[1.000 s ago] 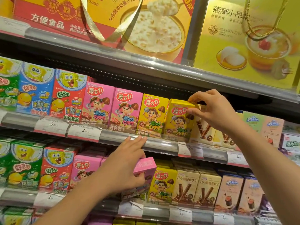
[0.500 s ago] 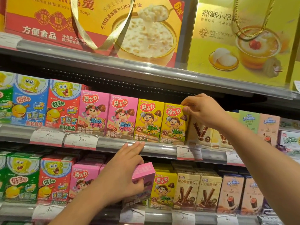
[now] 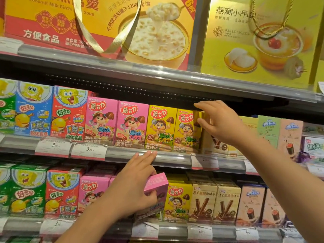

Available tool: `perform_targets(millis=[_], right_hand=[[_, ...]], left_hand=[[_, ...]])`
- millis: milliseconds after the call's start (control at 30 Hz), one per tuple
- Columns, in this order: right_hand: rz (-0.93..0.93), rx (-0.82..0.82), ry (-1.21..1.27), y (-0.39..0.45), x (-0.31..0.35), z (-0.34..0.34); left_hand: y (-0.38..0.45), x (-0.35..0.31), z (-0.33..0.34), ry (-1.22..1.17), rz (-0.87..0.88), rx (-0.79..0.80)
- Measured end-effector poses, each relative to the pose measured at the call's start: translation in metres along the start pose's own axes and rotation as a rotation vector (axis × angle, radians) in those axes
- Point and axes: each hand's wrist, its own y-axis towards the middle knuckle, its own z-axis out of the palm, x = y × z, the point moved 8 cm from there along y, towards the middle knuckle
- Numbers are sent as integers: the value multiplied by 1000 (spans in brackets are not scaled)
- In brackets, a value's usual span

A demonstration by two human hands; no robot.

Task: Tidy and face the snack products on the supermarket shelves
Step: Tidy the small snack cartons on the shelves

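Note:
On the middle shelf, pink [image 3: 132, 125] and yellow mushroom-biscuit boxes [image 3: 186, 130] stand upright in a row, fronts facing out. My right hand [image 3: 220, 123] reaches in from the right. Its fingers go over the top and its thumb lies on the side of a tan biscuit-stick box [image 3: 216, 143] just right of the last yellow box. On the shelf below, my left hand [image 3: 133, 188] grips a tilted pink box [image 3: 157, 183], thumb on its front. The fingertips of that hand touch the middle shelf rail [image 3: 175, 157].
Cartoon sponge snack boxes [image 3: 69, 113] fill the left of both shelves. Brown stick-biscuit boxes [image 3: 203, 202] and pastel roll boxes [image 3: 250, 204] stand at the lower right. Large gift boxes [image 3: 259, 39] sit on the top shelf. Price tags [image 3: 88, 151] line the rails.
The tilted yellow box has been set upright into the row. My right hand slid right from it onto the tan box. My left hand keeps holding the pink box.

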Motion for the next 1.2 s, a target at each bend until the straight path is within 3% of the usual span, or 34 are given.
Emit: perform_targets(millis=[67, 133, 367, 600, 900, 1033, 1200], right_hand=[[-110, -154, 67, -22, 18, -11], [-223, -199, 91, -46, 41, -9], [-226, 174, 314, -107, 96, 62], [-217, 164, 457, -122, 125, 85], [-150, 277, 587, -165, 136, 131], [-75, 344, 688, -188, 158, 165], [-105, 385, 719, -198, 204, 200]], left_hand=[[1, 1, 0, -2, 7, -10], [1, 1, -1, 8, 17, -1], [2, 2, -7, -55, 14, 19], [-11, -3, 0, 134, 65, 50], [-154, 56, 11, 33, -241, -279], [-222, 107, 42, 147, -455, -149], [-246, 136, 66, 269, -511, 74]])
